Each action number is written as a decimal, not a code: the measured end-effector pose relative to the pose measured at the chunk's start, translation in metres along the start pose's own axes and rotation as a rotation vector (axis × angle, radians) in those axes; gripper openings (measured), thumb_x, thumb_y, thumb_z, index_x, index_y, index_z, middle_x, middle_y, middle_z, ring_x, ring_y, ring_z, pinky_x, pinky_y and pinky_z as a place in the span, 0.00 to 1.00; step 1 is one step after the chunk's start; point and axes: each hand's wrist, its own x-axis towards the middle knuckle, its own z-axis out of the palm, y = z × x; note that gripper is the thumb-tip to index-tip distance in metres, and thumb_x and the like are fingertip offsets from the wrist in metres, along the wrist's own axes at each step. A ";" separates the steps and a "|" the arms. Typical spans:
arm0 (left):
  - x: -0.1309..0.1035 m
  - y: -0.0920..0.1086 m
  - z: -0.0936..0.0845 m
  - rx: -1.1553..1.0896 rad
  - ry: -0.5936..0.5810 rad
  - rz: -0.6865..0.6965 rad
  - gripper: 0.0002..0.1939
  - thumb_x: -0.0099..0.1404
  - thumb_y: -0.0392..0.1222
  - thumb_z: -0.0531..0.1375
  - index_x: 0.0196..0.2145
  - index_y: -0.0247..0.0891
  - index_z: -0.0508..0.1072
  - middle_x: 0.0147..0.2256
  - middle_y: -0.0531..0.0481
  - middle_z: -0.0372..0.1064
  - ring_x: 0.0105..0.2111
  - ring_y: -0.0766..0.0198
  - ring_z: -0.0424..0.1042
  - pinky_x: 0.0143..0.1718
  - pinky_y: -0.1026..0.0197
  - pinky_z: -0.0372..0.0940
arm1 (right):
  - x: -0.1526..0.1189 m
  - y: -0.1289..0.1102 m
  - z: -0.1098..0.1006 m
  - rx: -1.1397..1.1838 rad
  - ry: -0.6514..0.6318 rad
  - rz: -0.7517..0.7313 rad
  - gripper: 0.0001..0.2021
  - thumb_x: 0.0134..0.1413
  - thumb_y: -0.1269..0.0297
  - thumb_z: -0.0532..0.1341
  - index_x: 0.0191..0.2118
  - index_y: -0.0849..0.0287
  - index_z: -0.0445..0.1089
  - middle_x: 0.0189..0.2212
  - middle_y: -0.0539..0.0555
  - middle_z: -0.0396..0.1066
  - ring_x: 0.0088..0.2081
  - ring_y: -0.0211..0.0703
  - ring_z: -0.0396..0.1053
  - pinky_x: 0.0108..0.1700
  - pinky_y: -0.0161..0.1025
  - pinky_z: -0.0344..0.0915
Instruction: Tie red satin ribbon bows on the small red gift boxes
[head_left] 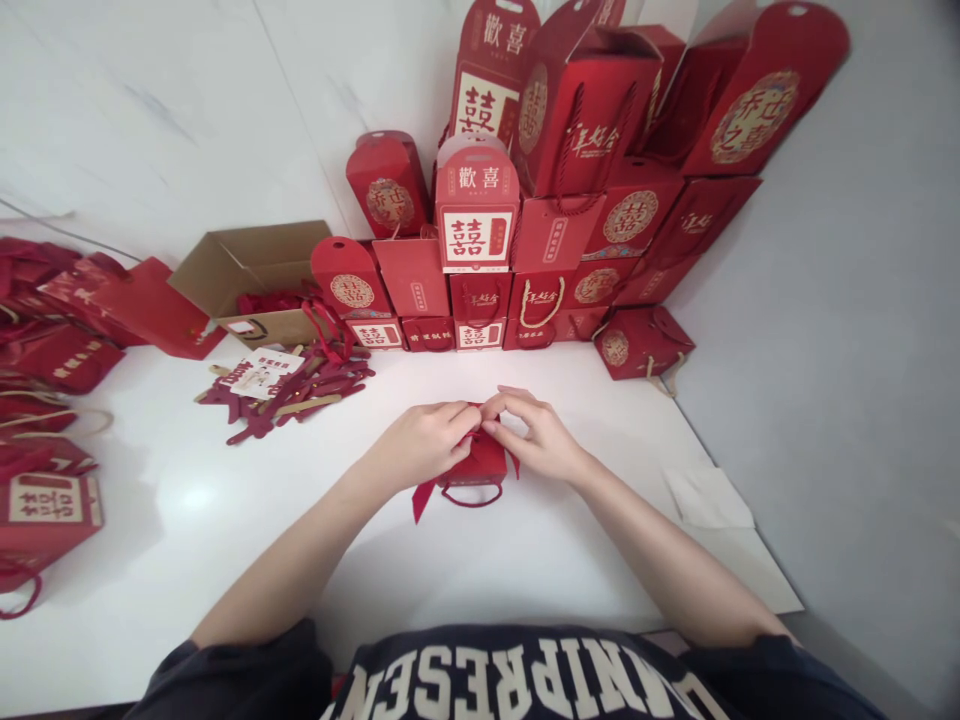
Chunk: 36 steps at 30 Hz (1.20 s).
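Note:
A small red gift box (486, 464) with a red cord handle (472, 502) stands on the white table in front of me. A red ribbon (424, 499) lies over its top, one tail hanging at the left and another at the right. My left hand (435, 440) is closed in a pinch on the ribbon at the top of the box. Opposite it, my right hand (536, 435) has thumb and forefinger pinched together at the same spot, its other fingers bent above. The exact place where the fingertips meet the ribbon is partly hidden.
Red gift boxes (480, 230) are stacked against the wall. An open cardboard carton (262, 265) stands left of them, before it a pile of dark red ribbons (315, 390). More red boxes (52, 500) crowd the left edge; white paper (709, 497) lies right.

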 end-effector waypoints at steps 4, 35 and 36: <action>-0.007 -0.010 0.008 0.076 0.108 0.175 0.05 0.66 0.35 0.52 0.35 0.37 0.67 0.32 0.49 0.71 0.31 0.64 0.72 0.32 0.62 0.66 | 0.008 0.004 -0.007 -0.051 -0.080 0.034 0.07 0.60 0.66 0.57 0.38 0.53 0.73 0.47 0.56 0.69 0.50 0.47 0.66 0.54 0.49 0.62; -0.013 -0.016 0.012 0.075 0.307 0.293 0.07 0.65 0.31 0.53 0.37 0.37 0.69 0.34 0.49 0.74 0.35 0.64 0.74 0.35 0.62 0.70 | 0.018 0.004 -0.015 0.133 -0.251 0.093 0.11 0.62 0.67 0.52 0.43 0.54 0.71 0.56 0.54 0.64 0.60 0.45 0.58 0.63 0.50 0.52; -0.013 -0.015 0.011 0.091 0.310 0.306 0.07 0.65 0.30 0.53 0.37 0.37 0.69 0.34 0.49 0.74 0.34 0.64 0.74 0.35 0.62 0.69 | 0.018 0.007 -0.012 0.198 -0.280 0.135 0.12 0.64 0.66 0.51 0.44 0.54 0.71 0.56 0.54 0.64 0.60 0.44 0.58 0.63 0.50 0.52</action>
